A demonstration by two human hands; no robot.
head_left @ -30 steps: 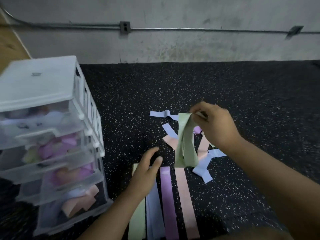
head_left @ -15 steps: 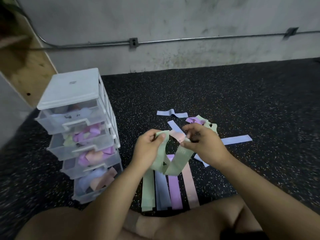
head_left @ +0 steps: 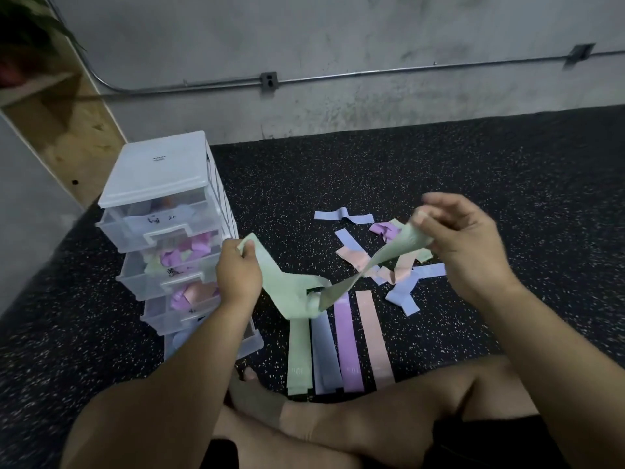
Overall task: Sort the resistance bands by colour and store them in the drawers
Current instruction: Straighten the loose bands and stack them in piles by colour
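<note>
Over the speckled floor (head_left: pixel 473 198), my left hand (head_left: pixel 236 275) and, seemingly, blurred right hand (head_left: pixel 463 245) pinched the twisted green band (head_left: pixel 287 286), which might snap free if stretched.

Speckled black floor (head_left: pixel 473 198), green band (head_left: pixel 282 282), seemingly white drawers (head_left: pixel 162 174).

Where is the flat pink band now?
In the head view, the flat pink band lies on the floor, rightmost of four laid-out bands, beside the purple band.

No writing can be read. Black handwritten marks sit on the fronts of the drawers (head_left: pixel 159 228), and a small dark mark is on top of the drawer unit (head_left: pixel 159 177). All are too blurred to make out.
</note>
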